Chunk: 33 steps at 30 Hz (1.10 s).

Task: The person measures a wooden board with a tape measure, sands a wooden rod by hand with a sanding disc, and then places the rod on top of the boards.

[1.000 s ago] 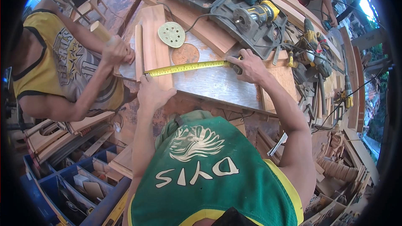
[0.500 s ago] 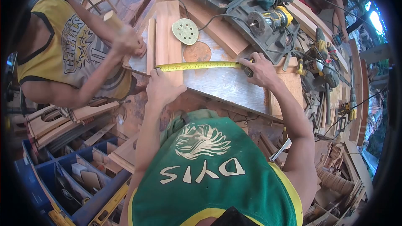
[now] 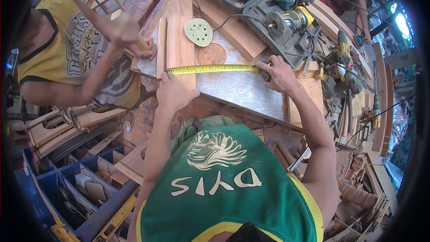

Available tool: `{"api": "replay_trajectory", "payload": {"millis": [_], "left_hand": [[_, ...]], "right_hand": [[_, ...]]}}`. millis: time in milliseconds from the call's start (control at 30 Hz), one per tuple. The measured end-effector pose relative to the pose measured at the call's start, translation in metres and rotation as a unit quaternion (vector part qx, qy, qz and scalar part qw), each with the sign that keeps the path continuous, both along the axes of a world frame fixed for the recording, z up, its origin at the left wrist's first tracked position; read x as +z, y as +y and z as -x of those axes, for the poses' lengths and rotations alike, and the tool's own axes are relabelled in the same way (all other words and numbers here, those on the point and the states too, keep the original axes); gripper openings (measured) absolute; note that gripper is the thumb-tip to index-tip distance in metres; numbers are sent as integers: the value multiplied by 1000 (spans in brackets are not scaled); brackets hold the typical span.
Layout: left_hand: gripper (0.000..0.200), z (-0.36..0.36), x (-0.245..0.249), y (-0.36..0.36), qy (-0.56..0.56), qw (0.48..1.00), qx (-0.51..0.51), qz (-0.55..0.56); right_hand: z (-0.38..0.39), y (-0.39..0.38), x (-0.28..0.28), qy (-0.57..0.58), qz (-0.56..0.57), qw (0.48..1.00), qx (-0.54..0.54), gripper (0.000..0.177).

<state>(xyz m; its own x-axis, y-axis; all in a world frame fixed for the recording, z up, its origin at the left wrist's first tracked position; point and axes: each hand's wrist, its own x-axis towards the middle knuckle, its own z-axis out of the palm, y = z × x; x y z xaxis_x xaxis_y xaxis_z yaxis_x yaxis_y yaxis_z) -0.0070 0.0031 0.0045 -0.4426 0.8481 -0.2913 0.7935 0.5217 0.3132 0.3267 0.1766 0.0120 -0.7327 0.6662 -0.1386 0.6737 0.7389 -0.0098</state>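
A yellow tape measure [image 3: 215, 68] is stretched across a wooden board [image 3: 181, 36] and the metal-topped bench [image 3: 237, 90]. Its left end lies at the board's left edge, where my left hand [image 3: 174, 93] pinches it with the fingertips, the thumb spread along the board. My right hand [image 3: 277, 76] is closed around the tape's case, which is mostly hidden by the fingers. A round sanding disc [image 3: 198, 32] with holes rests on the board's right edge, above the tape. A narrow wooden strip [image 3: 162, 47] lies along the board's left side.
At the left, a co-worker [image 3: 80, 49] grips a wooden-handled tool. Power tools, including a yellow one [image 3: 295, 19], crowd a grey case [image 3: 251, 13] and the right side. Another person [image 3: 354, 0] is at the upper right. A blue divided bin [image 3: 67, 170] stands lower left.
The co-worker's hands and wooden-handled tool at the left have shifted, with one hand now raised slightly. My hands and the stretched tape have hardly moved.
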Motion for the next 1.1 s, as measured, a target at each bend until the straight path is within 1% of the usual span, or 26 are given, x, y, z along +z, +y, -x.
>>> {"api": "replay_trajectory", "payload": {"millis": [267,667,1100], "left_hand": [[112,-2,3,1,6,1000,0,4],[111,-2,6,2,1,1000,1,14],[108,-2,1,1,-6,1000,-2,-5]], "right_hand": [[1,-1,3,8,3,1000,2,80],[-1,0,1,11,0,1000,5,83],[-2,0,1,15,-13,1000,17,83]]}}
